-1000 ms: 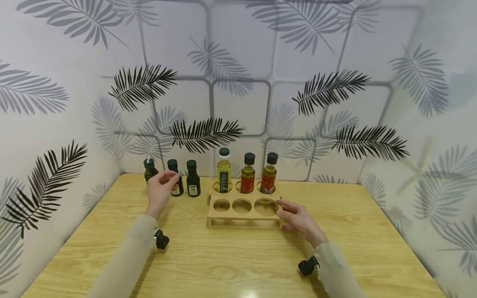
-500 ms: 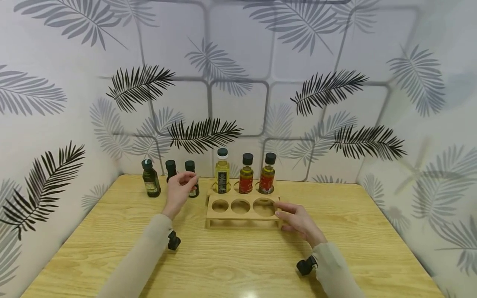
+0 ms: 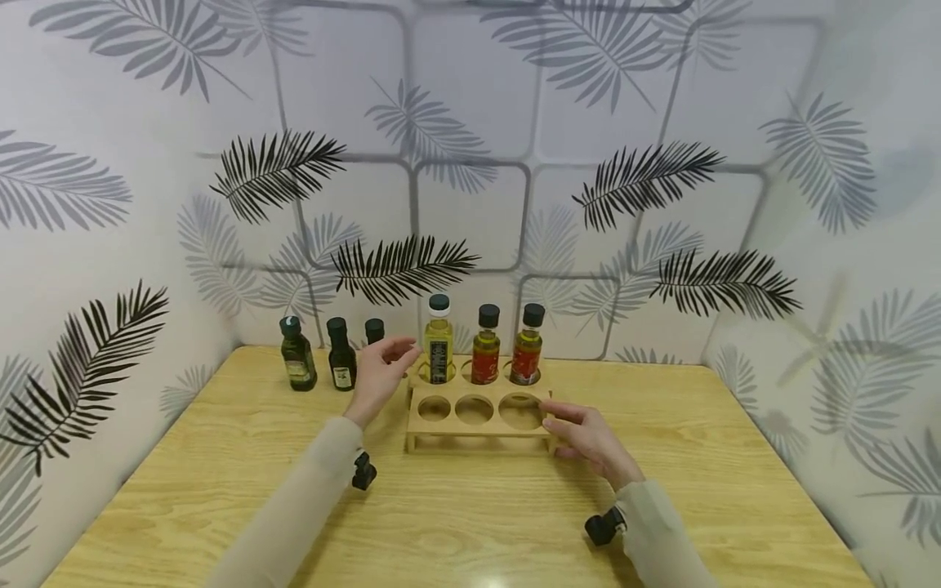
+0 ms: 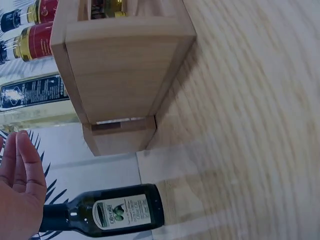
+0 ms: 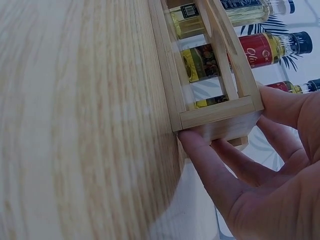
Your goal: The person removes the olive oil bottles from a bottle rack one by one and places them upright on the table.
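Light wood forms the two-tier rack (image 3: 474, 389) at mid-table, its front edge facing you, the tabletop (image 3: 441, 523) stretching between that edge and you, the leaf-printed wall (image 3: 470, 216) close behind. Your left hand (image 3: 378, 377), fingers loosely extended, hovers by the rack's left end, in front of an olive-labelled dark bottle (image 4: 112, 211); whether it touches the yellow oil bottle (image 3: 439, 358) is unclear. Two more dark bottles (image 3: 341, 362) stand farther left. Your right hand (image 3: 594, 443) grips the rack's right end. Its back row holds the yellow oil bottle and two red-labelled oil bottles (image 3: 485, 363), upright, dark-capped; three round holes line the front.
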{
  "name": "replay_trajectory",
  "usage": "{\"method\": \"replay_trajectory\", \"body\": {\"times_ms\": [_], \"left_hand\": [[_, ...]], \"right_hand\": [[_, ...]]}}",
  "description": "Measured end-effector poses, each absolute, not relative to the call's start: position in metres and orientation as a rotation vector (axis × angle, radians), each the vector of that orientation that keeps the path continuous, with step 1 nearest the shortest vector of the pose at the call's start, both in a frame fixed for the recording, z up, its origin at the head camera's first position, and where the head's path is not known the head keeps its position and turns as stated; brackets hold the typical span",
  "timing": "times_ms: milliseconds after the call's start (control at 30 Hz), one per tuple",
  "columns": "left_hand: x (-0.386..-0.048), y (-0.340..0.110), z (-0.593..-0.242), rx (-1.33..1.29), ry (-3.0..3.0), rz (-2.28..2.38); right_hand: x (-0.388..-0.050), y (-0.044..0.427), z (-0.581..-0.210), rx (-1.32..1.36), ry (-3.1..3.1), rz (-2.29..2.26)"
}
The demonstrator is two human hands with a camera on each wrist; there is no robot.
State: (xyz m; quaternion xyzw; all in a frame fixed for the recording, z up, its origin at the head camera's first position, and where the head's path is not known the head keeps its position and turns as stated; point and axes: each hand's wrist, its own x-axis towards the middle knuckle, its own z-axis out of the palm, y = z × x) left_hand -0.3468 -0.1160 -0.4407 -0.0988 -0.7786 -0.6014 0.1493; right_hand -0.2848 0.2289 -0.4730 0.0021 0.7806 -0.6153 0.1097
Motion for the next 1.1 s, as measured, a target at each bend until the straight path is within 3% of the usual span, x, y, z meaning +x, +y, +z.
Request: {"method": "replay_trajectory", "body": {"times_ms": [633,1100], "left_hand": [[-0.361,-0.097,-0.418,-0.231,-2.357,-1.721],[-0.365,-0.092,-0.422,-0.307,-2.446,-1.8]], "right_hand": [[-0.285,0.227,-0.47,0.026,2.284,-1.805],[-0.282,0.226,-0.469,0.006,2.281,-1.801]]}}
